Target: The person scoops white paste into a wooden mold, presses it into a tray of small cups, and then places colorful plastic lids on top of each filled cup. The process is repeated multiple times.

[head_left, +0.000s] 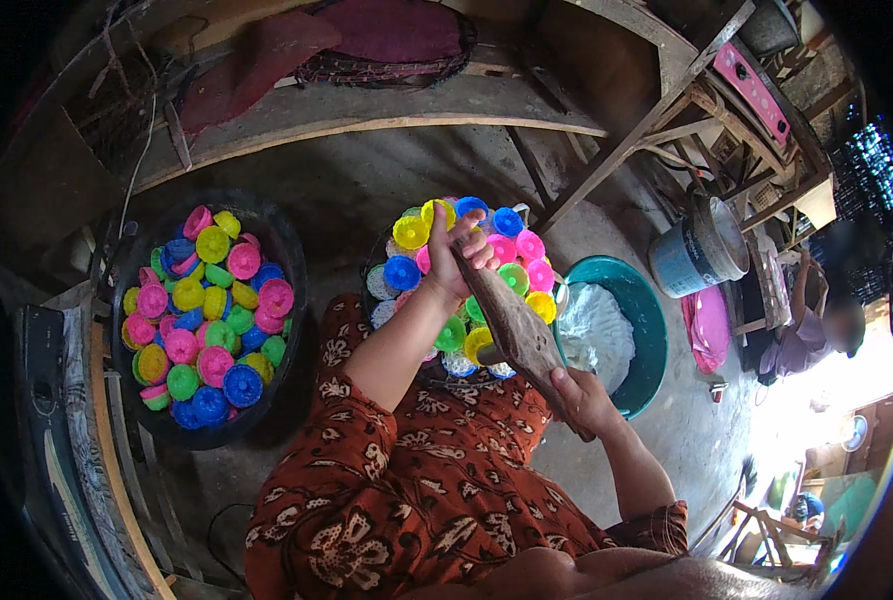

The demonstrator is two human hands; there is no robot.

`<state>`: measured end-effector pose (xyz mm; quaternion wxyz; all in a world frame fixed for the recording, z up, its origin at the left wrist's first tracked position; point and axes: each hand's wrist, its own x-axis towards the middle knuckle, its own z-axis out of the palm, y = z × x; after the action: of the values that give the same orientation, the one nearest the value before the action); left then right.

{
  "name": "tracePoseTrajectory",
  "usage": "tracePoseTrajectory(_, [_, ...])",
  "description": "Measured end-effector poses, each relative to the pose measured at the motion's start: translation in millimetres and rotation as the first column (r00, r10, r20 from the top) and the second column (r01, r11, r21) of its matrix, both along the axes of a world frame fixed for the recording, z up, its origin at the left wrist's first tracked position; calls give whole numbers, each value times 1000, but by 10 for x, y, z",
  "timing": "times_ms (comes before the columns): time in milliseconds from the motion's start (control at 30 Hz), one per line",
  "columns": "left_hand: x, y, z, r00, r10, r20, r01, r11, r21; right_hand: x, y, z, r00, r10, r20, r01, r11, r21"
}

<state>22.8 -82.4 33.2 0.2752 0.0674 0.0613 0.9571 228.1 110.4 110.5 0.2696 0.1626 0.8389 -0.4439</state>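
A long, worn wooden plank (514,318) slants across the middle, over a round tray of small coloured fluted cups. My left hand (456,262) is closed around its upper end, thumb pointing up. Near the lower end, my right hand (586,398) grips the same plank, thumb on top. A short metal cylinder (490,354) shows at the plank's left side; the rest of it is hidden underneath. Beneath are yellow, blue, pink and green cups (402,272), some holding white stuff (379,283). Right of them stands a teal basin (648,372) with white powdery or doughy material (598,335).
At left, a black tub (291,300) holds many loose coloured cups (211,310). A wooden bench (366,105) runs along the back. On the right stand a bucket (701,255), a pink item (706,330) and timber framing. Another person (806,325) is at far right.
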Motion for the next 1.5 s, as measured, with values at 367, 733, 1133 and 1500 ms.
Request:
tracePoseTrajectory(367, [-218, -11, 52, 999, 24, -37, -24, 1000, 8, -154, -135, -39, 989, 33, -144, -23, 997, 74])
tracePoseTrajectory(733, [-187, 271, 98, 999, -23, 32, 25, 998, -61, -62, 62, -41, 990, -14, -137, 31, 991, 128])
tracePoseTrajectory(1133, [382, 227, -18, 770, -630, -98, -97, 36, -995, 154, 189, -236, 938, -208, -278, 144, 961, -235])
tracePoseTrajectory(1500, [693, 116, -455, 830, -527, -184, -196, 32, -980, 217, 115, -372, 870, -276, -409, 199, 955, -220])
